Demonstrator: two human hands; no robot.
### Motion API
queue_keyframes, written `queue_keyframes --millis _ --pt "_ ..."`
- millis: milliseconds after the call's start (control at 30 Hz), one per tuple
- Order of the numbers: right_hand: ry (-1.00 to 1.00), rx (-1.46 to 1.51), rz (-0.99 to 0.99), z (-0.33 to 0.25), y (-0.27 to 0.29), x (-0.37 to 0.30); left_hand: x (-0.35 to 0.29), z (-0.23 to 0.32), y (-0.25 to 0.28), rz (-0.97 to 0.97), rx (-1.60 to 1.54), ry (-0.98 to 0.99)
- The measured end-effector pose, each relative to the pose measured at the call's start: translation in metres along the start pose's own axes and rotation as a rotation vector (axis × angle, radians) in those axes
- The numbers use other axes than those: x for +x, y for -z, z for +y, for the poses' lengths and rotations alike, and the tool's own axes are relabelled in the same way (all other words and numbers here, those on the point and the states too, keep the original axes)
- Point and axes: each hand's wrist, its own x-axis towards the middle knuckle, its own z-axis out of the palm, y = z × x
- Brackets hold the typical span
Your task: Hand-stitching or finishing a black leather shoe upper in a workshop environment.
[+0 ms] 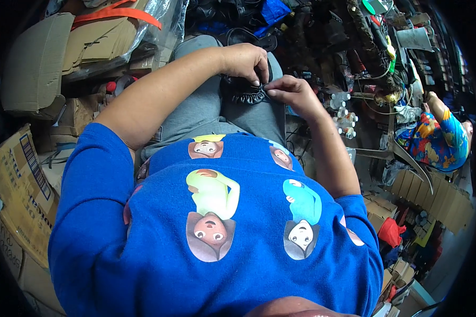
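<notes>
A small black piece (247, 98) with a gathered, shiny, looped edge lies over my grey-trousered thigh; its exact kind does not show clearly. My left hand (247, 62) reaches over it from the far side, fingers bent down and thumb pressed against its upper edge. From the right, my right hand (295, 95) pinches at the same edge between thumb and forefinger, close to the left fingertips. Whatever fine strand may be between the fingers is too small to make out. Part of the black piece is hidden beneath my left hand.
Black shoe-like items (238, 37) and a blue plastic bag (274, 15) lie beyond my knees. Cardboard boxes (34, 63) crowd the left. Several small bottles (346, 119) stand on the right, near a curved metal bar (415, 164). Another person (433, 137) in colourful clothing sits farther right.
</notes>
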Motion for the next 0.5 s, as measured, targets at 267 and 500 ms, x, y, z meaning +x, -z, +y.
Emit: queue_keyframes --millis 267,500 --pt "0.139 -0.443 0.178 -0.014 -0.011 -0.020 -0.061 0.017 -0.011 0.614 0.241 -0.002" --pt "0.406 -0.859 0.455 0.003 -0.047 -0.038 -0.079 0.042 -0.049 0.539 0.264 0.251"
